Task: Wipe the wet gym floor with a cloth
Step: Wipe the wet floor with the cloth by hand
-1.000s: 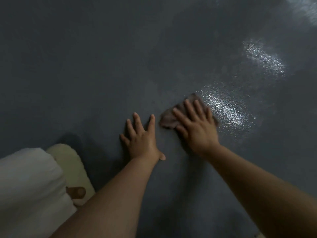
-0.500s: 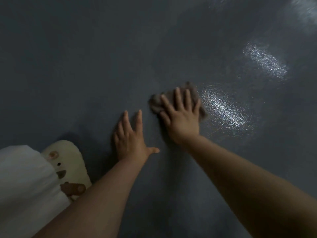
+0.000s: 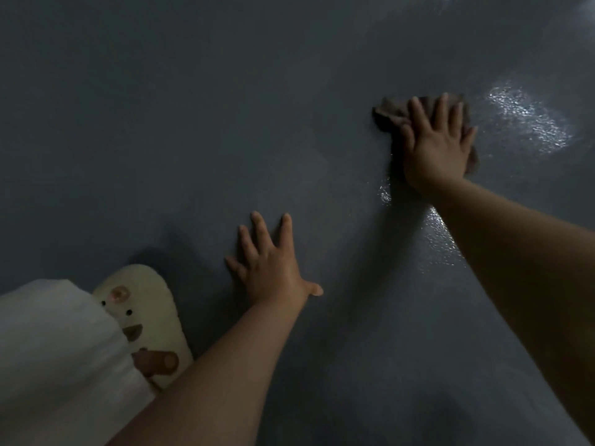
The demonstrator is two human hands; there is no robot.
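Note:
A brownish cloth (image 3: 389, 115) lies crumpled on the dark grey floor (image 3: 193, 123) at the upper right. My right hand (image 3: 436, 146) presses flat on it with fingers spread, covering most of it. My left hand (image 3: 270, 267) rests flat on the bare floor, fingers spread, well below and left of the cloth. A glistening wet patch (image 3: 528, 120) shines just right of the cloth, and a thin wet streak (image 3: 439, 239) runs along beside my right forearm.
A cream slipper (image 3: 145, 313) with small decorations sits at the lower left, partly under white clothing (image 3: 51, 365). Bare dark floor stretches across the rest of the view.
My right hand has slid the cloth away from the left hand, farther out and to the right, toward the shiny wet patch. The left hand stays planted on the floor.

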